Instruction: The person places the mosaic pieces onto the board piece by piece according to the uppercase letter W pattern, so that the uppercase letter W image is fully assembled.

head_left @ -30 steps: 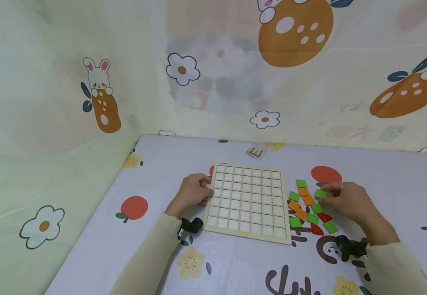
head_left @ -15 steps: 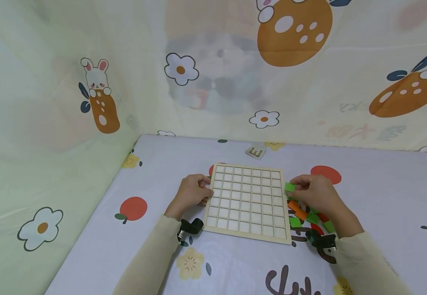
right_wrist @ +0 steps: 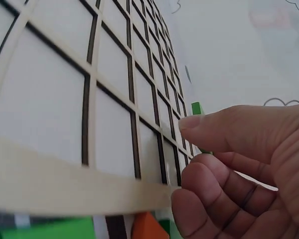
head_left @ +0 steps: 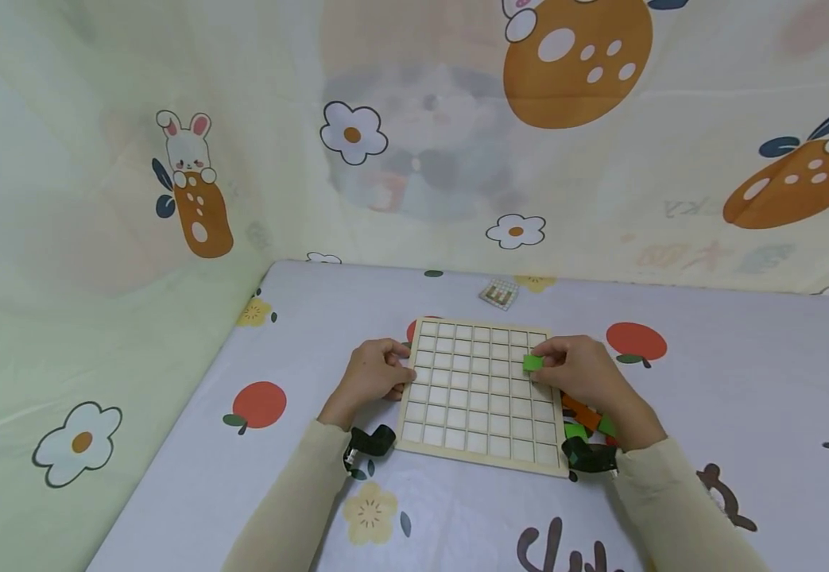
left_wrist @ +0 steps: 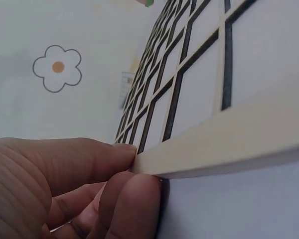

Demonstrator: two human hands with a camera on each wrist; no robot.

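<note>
A wooden grid board [head_left: 479,396] with white square cells lies on the table. My left hand [head_left: 369,372] grips its left edge; in the left wrist view the thumb and fingers [left_wrist: 134,204] pinch the frame. Over the board's right columns, my right hand [head_left: 577,367] pinches a green square tile [head_left: 532,363] between thumb and fingers. The right wrist view shows only a sliver of that tile, behind the thumb. Right of the board lie loose orange tiles [head_left: 582,413] and green tiles [head_left: 575,431], with a bit of red, partly hidden under my right hand and wrist.
Behind the board lies a small patterned card [head_left: 499,294] with a grid on it. A printed white cloth [head_left: 314,310] covers the table, and a printed curtain [head_left: 414,183] rises at its back and left edges.
My right hand has picked up a green tile from the loose pile and carried it left over the board's right side. The left hand stays on the board's edge.
</note>
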